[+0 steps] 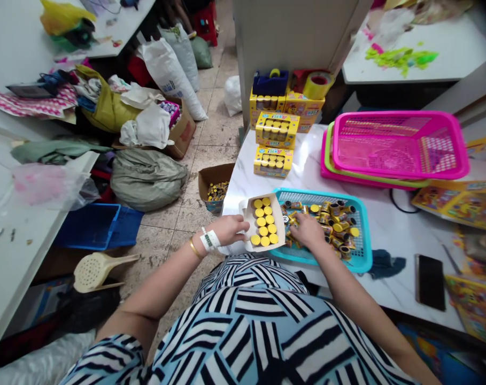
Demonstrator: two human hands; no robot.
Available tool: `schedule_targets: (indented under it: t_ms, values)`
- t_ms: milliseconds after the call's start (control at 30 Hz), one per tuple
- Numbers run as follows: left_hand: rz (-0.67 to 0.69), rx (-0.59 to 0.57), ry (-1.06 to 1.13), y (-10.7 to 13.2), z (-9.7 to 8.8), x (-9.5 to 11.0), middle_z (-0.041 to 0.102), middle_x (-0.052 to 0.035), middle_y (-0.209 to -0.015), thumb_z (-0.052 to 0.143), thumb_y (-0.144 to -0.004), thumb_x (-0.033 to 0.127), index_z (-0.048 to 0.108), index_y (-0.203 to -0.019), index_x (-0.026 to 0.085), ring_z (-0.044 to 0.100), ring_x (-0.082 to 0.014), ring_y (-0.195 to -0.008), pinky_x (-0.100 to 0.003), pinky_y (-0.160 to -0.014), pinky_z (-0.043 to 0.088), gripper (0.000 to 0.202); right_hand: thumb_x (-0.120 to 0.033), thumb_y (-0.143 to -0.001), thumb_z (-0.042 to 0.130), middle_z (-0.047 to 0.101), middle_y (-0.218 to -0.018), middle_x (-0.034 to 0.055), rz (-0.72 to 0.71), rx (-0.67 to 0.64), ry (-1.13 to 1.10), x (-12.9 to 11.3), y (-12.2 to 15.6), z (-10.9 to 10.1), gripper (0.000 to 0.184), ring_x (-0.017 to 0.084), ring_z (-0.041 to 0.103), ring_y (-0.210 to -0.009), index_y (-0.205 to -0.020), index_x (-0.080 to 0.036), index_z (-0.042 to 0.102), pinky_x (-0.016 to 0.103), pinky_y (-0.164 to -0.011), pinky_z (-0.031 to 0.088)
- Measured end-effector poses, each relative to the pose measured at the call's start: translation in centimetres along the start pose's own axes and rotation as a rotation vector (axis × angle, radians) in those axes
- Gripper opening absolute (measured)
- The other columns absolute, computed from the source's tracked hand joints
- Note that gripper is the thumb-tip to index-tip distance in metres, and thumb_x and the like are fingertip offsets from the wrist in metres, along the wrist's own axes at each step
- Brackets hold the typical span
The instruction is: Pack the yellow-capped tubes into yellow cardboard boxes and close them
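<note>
My left hand [229, 230], with a white wristband and a gold bangle on the wrist, grips the edge of an open cardboard box [279, 224]. Several yellow-topped cylinders [263, 222] stand in rows inside it. My right hand [309, 231] rests among loose gold-and-yellow cylinders [333, 227] in a turquoise plastic basket [365, 251]. Its fingers point down into the pile, and whether they hold a cylinder is hidden. The box's corner lies over the basket's near left rim.
Packed yellow boxes [277, 130] and a roll of yellow tape [318, 85] stand at the back of the marble table [387, 278]. Pink and green baskets [401, 144] are stacked at right, near a black phone [430, 282]. A floor carton [216, 179] holds more cylinders, with bags beyond.
</note>
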State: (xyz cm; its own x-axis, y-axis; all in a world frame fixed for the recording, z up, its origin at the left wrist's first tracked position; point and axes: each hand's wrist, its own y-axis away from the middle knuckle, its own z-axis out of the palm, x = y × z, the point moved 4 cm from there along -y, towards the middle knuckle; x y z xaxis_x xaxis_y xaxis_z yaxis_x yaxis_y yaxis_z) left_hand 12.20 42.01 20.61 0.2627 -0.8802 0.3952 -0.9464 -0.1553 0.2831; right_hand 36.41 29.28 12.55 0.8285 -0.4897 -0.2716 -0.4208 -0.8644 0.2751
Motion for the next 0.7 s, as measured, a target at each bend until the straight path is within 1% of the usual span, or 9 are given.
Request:
schedule_targets:
  t_ms: [100,200,300,367,433,500,567,633,700]
  values:
    - [-0.005,0.107,0.106,0.3,0.6,-0.2,0.060,-0.0050,-0.093,0.054,-0.092,0.043,0.061,-0.096,0.019,0.059,-0.0158,-0.079,-0.025,-0.072,0.044,0.025,-0.034,-0.076,0.063,0.067,-0.091,0.0067,0.053,0.216,-0.374,-0.6,0.7,-3.8,0.036,0.023,0.063,-0.082,-0.107,-0.018,0.057,0.032,-0.072,0.049]
    - [-0.012,0.154,0.134,0.5,1.2,-0.1,0.059,-0.0047,-0.092,0.055,-0.091,0.043,0.061,-0.096,0.019,0.059,-0.0154,-0.078,-0.025,-0.071,0.044,0.025,-0.035,-0.081,0.061,0.067,-0.104,0.0060,-0.175,0.378,-0.646,-4.4,2.5,-6.1,0.038,0.020,0.064,-0.089,-0.116,-0.021,0.054,0.032,-0.075,0.052]
    - [0.001,0.183,0.084,0.3,1.3,0.4,0.059,-0.0050,-0.091,0.053,-0.093,0.041,0.060,-0.095,0.019,0.057,-0.0158,-0.079,-0.025,-0.069,0.044,0.023,-0.027,-0.086,0.058,0.068,-0.109,0.0069,-0.470,0.334,-0.536,-9.4,3.7,-5.5,0.029,0.021,0.062,-0.099,-0.114,-0.022,0.059,0.033,-0.085,0.050]
    - [0.021,0.204,0.035,0.1,1.2,0.8,0.058,-0.0058,-0.090,0.051,-0.094,0.038,0.060,-0.094,0.018,0.056,-0.0172,-0.083,-0.027,-0.072,0.045,0.022,-0.024,-0.087,0.056,0.070,-0.103,0.0072,-0.555,0.227,-0.335,-11.7,3.8,-4.0,0.022,0.022,0.061,-0.098,-0.108,-0.022,0.062,0.033,-0.084,0.048]
    - [0.029,0.211,-0.005,0.1,1.1,1.1,0.058,-0.0065,-0.090,0.051,-0.094,0.037,0.061,-0.093,0.018,0.055,-0.0186,-0.088,-0.029,-0.076,0.046,0.021,-0.026,-0.088,0.056,0.070,-0.096,0.0070,-0.593,0.089,-0.159,-12.8,3.8,-2.5,0.017,0.022,0.061,-0.093,-0.102,-0.021,0.064,0.031,-0.079,0.047]
    - [0.017,0.188,-0.013,0.0,1.3,1.3,0.058,-0.0064,-0.091,0.052,-0.094,0.037,0.061,-0.095,0.018,0.055,-0.0188,-0.089,-0.029,-0.077,0.047,0.020,-0.031,-0.087,0.059,0.071,-0.093,0.0064,-0.643,-0.026,-0.065,-13.0,4.1,-1.7,0.016,0.022,0.062,-0.089,-0.097,-0.022,0.066,0.031,-0.075,0.047]
    - [0.001,0.154,0.013,0.1,1.6,1.4,0.058,-0.0057,-0.091,0.054,-0.093,0.038,0.060,-0.097,0.019,0.056,-0.0180,-0.087,-0.028,-0.076,0.047,0.020,-0.035,-0.086,0.061,0.070,-0.104,0.0057,-0.686,-0.065,-0.065,-12.6,4.3,-1.8,0.019,0.022,0.063,-0.093,-0.099,-0.024,0.069,0.031,-0.078,0.048]
    - [-0.007,0.141,0.052,0.1,1.8,1.5,0.058,-0.0051,-0.091,0.054,-0.093,0.038,0.060,-0.096,0.019,0.056,-0.0171,-0.086,-0.027,-0.075,0.047,0.020,-0.036,-0.087,0.058,0.067,-0.118,0.0038,-0.673,-0.012,-0.159,-11.2,3.8,-2.6,0.024,0.020,0.063,-0.097,-0.108,-0.027,0.068,0.029,-0.081,0.049]
    - [-0.009,0.148,0.072,0.1,1.8,1.4,0.058,-0.0052,-0.091,0.053,-0.093,0.037,0.060,-0.095,0.019,0.056,-0.0167,-0.085,-0.027,-0.075,0.046,0.020,-0.035,-0.091,0.052,0.067,-0.118,0.0038,-0.557,0.123,-0.279,-8.5,2.4,-3.9,0.028,0.017,0.064,-0.096,-0.114,-0.026,0.067,0.028,-0.082,0.049]
